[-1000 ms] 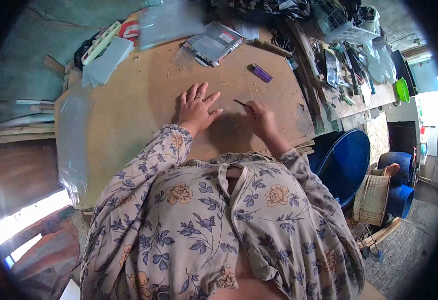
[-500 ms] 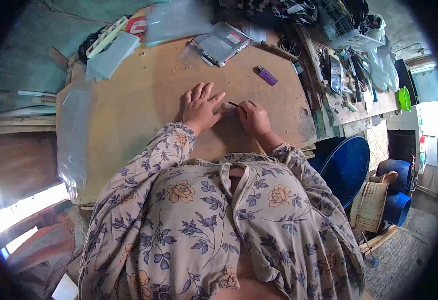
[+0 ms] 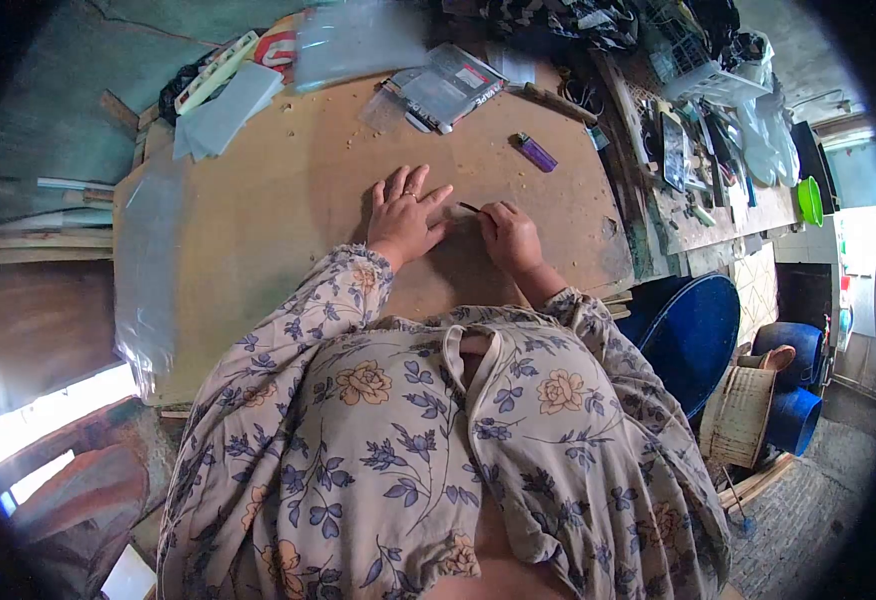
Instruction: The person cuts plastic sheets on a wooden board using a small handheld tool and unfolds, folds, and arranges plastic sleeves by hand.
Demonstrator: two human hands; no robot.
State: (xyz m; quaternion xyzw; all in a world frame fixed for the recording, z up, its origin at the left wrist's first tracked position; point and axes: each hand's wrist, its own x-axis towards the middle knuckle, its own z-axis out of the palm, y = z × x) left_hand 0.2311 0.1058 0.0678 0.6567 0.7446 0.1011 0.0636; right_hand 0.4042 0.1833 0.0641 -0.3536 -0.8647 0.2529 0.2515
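My left hand (image 3: 406, 220) lies on the brown tabletop (image 3: 258, 250) with its fingers spread, a ring on one of them. Just to its right, my right hand (image 3: 509, 236) is closed around a thin dark pen-like tool (image 3: 469, 208). The tip of that tool points left, towards my left fingers, close to the board's surface. Its exact kind is too small to make out. Beyond my right hand a purple lighter (image 3: 536, 152) rests on the board, apart from both hands.
Flat plastic packaging (image 3: 448, 85) and clear sheets (image 3: 358, 45) lie at the back. White panels (image 3: 228, 110) are stacked at the far left. A cluttered side bench with a phone (image 3: 673, 150) and a green bowl (image 3: 809, 200) runs along the right, above a blue tub (image 3: 693, 340).
Both hands hold nearly the same pose and place. The whole view has shifted very slightly; nothing was taken up or let go.
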